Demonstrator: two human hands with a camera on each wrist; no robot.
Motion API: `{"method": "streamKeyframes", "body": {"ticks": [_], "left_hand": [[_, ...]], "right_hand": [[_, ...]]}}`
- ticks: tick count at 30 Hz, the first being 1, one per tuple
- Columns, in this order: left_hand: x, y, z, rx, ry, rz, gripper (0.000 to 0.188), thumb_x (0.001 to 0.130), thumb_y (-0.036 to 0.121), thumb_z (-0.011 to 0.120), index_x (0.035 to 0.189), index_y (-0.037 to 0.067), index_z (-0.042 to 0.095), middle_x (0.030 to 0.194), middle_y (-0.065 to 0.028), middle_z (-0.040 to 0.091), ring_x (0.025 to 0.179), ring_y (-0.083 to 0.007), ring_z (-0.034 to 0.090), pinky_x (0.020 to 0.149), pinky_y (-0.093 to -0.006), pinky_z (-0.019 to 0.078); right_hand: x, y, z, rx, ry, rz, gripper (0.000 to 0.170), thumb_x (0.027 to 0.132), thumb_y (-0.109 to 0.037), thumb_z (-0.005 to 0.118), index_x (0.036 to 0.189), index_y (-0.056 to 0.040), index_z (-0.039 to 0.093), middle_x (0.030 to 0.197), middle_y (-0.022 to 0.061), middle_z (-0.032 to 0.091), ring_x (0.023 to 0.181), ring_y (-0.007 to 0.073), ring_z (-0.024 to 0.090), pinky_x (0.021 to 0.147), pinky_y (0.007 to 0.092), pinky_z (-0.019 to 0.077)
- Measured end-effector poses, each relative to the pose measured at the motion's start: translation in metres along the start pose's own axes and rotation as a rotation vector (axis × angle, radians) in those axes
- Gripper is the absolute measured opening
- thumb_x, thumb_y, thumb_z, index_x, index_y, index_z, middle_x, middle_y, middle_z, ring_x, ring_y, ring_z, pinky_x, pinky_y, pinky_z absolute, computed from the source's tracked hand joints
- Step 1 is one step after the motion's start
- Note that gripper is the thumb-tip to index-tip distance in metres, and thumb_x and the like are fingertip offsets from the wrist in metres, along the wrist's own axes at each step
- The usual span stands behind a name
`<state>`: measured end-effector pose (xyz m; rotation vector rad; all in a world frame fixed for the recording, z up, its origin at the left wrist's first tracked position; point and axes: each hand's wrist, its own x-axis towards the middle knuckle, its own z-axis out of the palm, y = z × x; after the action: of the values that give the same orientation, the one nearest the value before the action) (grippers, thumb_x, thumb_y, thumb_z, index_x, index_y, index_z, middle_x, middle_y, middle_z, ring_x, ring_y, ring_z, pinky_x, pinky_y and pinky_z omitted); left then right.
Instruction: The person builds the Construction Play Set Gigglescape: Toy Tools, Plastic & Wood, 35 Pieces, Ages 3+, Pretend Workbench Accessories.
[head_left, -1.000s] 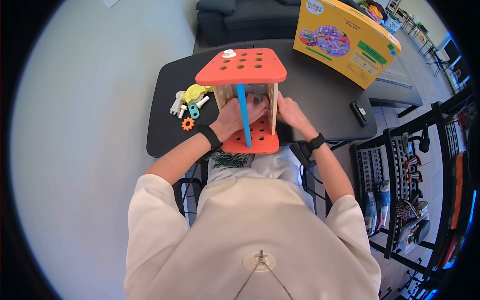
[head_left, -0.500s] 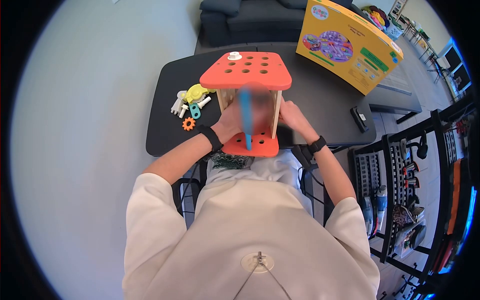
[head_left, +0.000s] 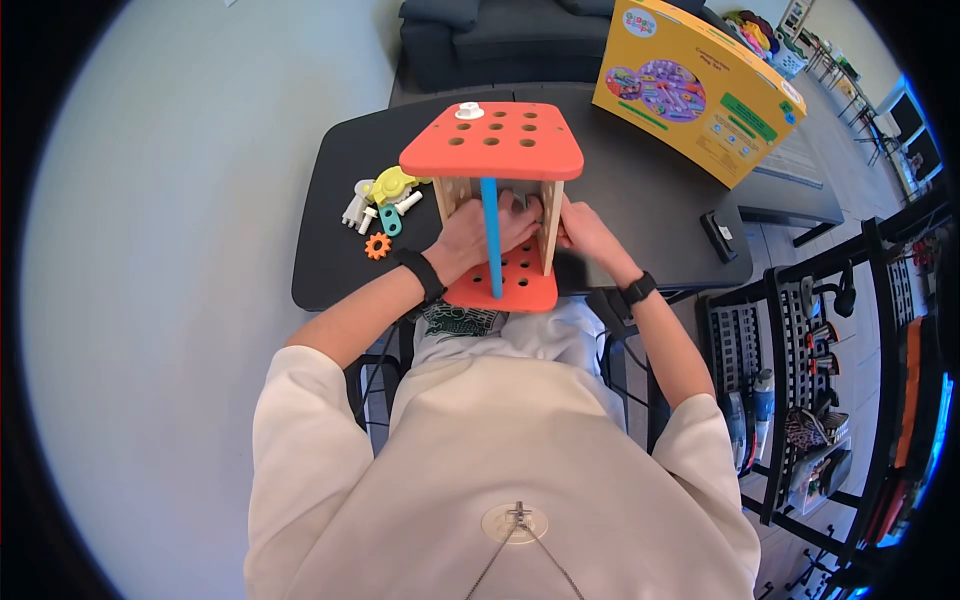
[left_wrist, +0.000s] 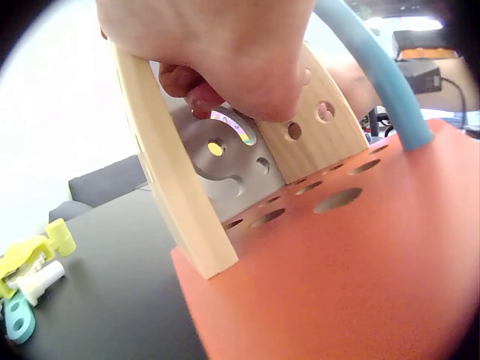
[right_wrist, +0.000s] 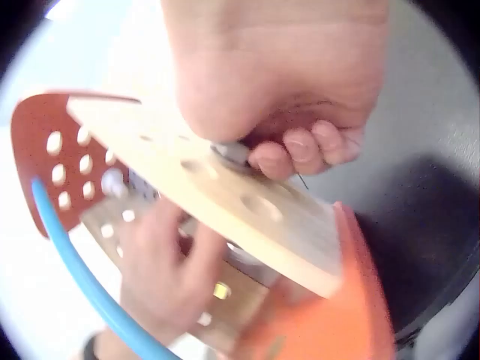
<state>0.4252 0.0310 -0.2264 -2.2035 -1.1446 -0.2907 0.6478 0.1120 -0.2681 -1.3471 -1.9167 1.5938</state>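
Panel [left_wrist: 176,180]: bare wood, smooth, matt. Top board [head_left: 490,158], base board [left_wrist: 360,270]: smooth, painted look, soft sheen. Rod [head_left: 491,240]: smooth, satin. Bolt [head_left: 468,110]: plastic-looking. Table [head_left: 660,230]: smooth, dull. Box [head_left: 700,100]: printed card. Shirt [head_left: 510,430]: matt cloth. Pendant [head_left: 519,513]: metal.

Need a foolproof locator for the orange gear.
On the black table, find the red-topped wooden toy frame. To its left in the head view lies a cluster of loose parts; the gear sits at the near end. It is the only orange piece there, among teal, yellow, white and grey ones.
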Motion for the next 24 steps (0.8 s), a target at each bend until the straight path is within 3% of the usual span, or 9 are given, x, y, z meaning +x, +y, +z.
{"method": "streamKeyframes", "body": {"ticks": [1,3,6,10,13,17,19,23,24], "left_hand": [[0.001,0.0,-0.001,-0.003,0.001,-0.004,0.04,0.101,0.048,0.064,0.127,0.017,0.066,0.089,-0.0076,0.066,0.05,-0.0167,0.063,0.051,-0.0288,0.0513],[-0.001,0.001,-0.001,-0.009,0.001,-0.009,0.041,0.101,0.048,0.064,0.127,0.017,0.066,0.09,-0.0078,0.067,0.05,-0.0167,0.063,0.051,-0.0285,0.0513],[0.001,0.001,0.002,0.002,0.01,-0.021,0.042,0.1,0.049,0.064,0.127,0.016,0.066,0.088,-0.0079,0.067,0.052,-0.0165,0.063,0.053,-0.0284,0.0519],[0.0,-0.001,0.007,0.015,0.01,-0.013,0.041,0.1,0.048,0.064,0.126,0.017,0.066,0.084,-0.0069,0.066,0.058,-0.0152,0.066,0.054,-0.0286,0.0528],[0.001,-0.002,0.009,0.02,0.012,0.005,0.04,0.1,0.048,0.064,0.125,0.017,0.067,0.084,-0.0064,0.066,0.06,-0.0144,0.066,0.054,-0.0285,0.0527],[0.002,-0.003,0.008,0.031,0.035,0.001,0.038,0.1,0.047,0.064,0.124,0.018,0.067,0.084,-0.0063,0.067,0.059,-0.0136,0.066,0.053,-0.0277,0.0521],[0.002,-0.003,0.008,0.03,0.016,-0.005,0.038,0.1,0.047,0.064,0.124,0.018,0.066,0.085,-0.0064,0.067,0.058,-0.0137,0.066,0.053,-0.0276,0.0521],[0.002,-0.002,0.005,-0.023,-0.004,-0.036,0.039,0.099,0.047,0.066,0.125,0.018,0.066,0.086,-0.0067,0.067,0.055,-0.0152,0.065,0.051,-0.0279,0.052],[0.002,-0.003,0.004,-0.022,-0.004,-0.033,0.039,0.099,0.047,0.066,0.125,0.018,0.066,0.086,-0.0067,0.067,0.055,-0.0152,0.065,0.051,-0.0279,0.052]], "right_hand": [[-0.011,-0.009,0.004,-0.002,-0.003,-0.001,0.038,0.113,-0.033,0.041,0.1,-0.0014,0.056,0.085,0.0247,0.067,0.087,0.0542,0.063,0.074,0.0571,0.0507],[-0.045,-0.027,0.021,-0.369,0.424,-0.371,0.042,0.114,-0.036,0.04,0.098,-0.0002,0.056,0.088,0.0264,0.068,0.09,0.0549,0.063,0.077,0.0569,0.0511],[-0.048,-0.023,0.032,-0.319,0.535,-0.498,0.041,0.114,-0.036,0.039,0.101,-0.0004,0.054,0.09,0.0275,0.069,0.092,0.0552,0.062,0.079,0.0572,0.0511],[-0.015,-0.011,0.025,-0.183,0.404,-0.432,0.041,0.115,-0.037,0.036,0.107,-0.0014,0.053,0.087,0.0281,0.068,0.092,0.0539,0.064,0.08,0.0569,0.0511],[-0.026,-0.04,0.008,-0.114,0.084,-0.053,0.047,0.115,-0.039,0.03,0.111,0.0011,0.053,0.079,0.028,0.066,0.09,0.0541,0.066,0.083,0.0551,0.0504],[-0.035,-0.032,0.014,-0.229,0.239,-0.145,0.042,0.115,-0.035,0.033,0.111,0.0014,0.054,0.081,0.0278,0.067,0.088,0.0554,0.064,0.083,0.0557,0.0497],[-0.041,-0.027,0.024,-0.141,0.438,-0.457,0.039,0.115,-0.034,0.037,0.109,0.0014,0.055,0.084,0.0284,0.067,0.086,0.0553,0.064,0.083,0.0565,0.0493],[-0.023,-0.017,0.022,-0.133,0.376,-0.4,0.04,0.115,-0.034,0.04,0.107,0.0019,0.056,0.089,0.0294,0.067,0.089,0.0535,0.065,0.083,0.0569,0.0488],[-0.011,-0.009,0.02,-0.382,0.358,-0.389,0.042,0.115,-0.035,0.039,0.106,0.0021,0.056,0.09,0.0294,0.067,0.09,0.0524,0.065,0.084,0.0569,0.0483]]}}
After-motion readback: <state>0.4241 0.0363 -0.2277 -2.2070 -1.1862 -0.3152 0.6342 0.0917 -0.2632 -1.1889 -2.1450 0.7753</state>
